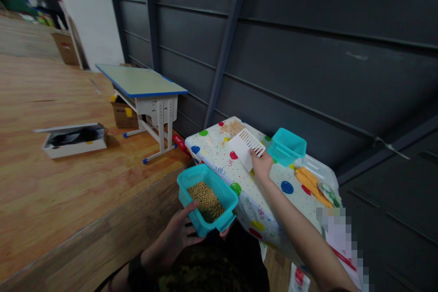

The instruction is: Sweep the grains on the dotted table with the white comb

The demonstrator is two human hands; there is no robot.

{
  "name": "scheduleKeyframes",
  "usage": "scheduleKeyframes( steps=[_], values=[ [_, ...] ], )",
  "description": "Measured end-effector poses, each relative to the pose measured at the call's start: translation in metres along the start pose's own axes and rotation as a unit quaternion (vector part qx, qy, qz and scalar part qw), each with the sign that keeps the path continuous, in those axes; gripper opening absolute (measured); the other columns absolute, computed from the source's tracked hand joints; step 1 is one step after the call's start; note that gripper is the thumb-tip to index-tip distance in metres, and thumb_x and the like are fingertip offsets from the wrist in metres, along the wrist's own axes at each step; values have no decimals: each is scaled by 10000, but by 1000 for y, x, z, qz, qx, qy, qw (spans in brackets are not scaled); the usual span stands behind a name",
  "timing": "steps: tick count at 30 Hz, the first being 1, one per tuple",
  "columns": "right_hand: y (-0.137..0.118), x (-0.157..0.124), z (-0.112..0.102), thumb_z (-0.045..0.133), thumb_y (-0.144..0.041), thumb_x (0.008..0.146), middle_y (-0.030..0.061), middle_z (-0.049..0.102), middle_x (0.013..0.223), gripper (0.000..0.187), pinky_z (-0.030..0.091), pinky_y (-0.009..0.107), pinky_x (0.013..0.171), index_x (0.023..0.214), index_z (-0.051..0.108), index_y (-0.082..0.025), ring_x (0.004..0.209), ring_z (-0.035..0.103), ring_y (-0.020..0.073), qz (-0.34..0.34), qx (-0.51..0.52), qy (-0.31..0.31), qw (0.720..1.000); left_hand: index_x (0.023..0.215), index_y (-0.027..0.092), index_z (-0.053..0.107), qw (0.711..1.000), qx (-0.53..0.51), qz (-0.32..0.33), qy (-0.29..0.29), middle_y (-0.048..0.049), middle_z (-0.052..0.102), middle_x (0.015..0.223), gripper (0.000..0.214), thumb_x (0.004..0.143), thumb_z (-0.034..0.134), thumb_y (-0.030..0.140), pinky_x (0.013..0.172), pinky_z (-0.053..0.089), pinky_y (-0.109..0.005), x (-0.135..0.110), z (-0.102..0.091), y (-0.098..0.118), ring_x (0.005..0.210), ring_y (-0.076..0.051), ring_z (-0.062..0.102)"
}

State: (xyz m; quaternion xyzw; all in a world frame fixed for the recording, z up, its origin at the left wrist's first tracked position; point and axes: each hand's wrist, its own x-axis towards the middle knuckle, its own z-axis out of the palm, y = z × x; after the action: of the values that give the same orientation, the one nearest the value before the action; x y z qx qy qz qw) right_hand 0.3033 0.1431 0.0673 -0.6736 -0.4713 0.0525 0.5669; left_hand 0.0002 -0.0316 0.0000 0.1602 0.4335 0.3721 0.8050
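My left hand [178, 232] grips the near side of a teal plastic container [224, 187], its thumb over the rim. Dried soybeans [207, 200] lie inside; the container is tilted and held off the front of the table. Over the table, my right hand [262, 164] is closed on a white slotted plastic piece [251, 141]. Beside and under its slots is a plain white flat part [239, 150]; whether the two are one piece I cannot tell. A second teal container [287, 146] stands just beyond my right hand. Pale grains [233, 127] are scattered at the table's far left corner.
A dotted cloth covers the table [270, 205]. An orange cloth [310, 182] and a clear plastic lid or tray [320, 169] lie at its right end. A dark panelled wall [290, 64] runs behind. A desk [143, 82] and a white box [75, 143] stand left.
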Motion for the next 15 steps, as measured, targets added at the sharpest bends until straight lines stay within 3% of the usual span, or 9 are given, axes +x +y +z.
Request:
scheduleKeyframes(
  steps=[7, 15],
  values=[
    [12, 20, -6, 685, -565, 759, 171, 847, 922, 448, 535, 418, 783, 899, 818, -160, 846, 739, 347, 0, -7, 27, 1000, 1487, 155, 519, 1000, -4, 13, -6, -272, 713, 1490, 752, 928, 756, 599, 945, 641, -511, -3, 2, 2, 1169, -401, 790],
    [-20, 25, 17, 663, -494, 884, 176, 825, 873, 376, 486, 378, 751, 854, 791, -142, 799, 716, 313, -72, -62, -26, 995, 1425, 160, 554, 1000, 6, -6, 25, -271, 713, 1472, 847, 788, 862, 626, 945, 634, -520, -3, 8, 7, 1164, -422, 782]
  ],
)
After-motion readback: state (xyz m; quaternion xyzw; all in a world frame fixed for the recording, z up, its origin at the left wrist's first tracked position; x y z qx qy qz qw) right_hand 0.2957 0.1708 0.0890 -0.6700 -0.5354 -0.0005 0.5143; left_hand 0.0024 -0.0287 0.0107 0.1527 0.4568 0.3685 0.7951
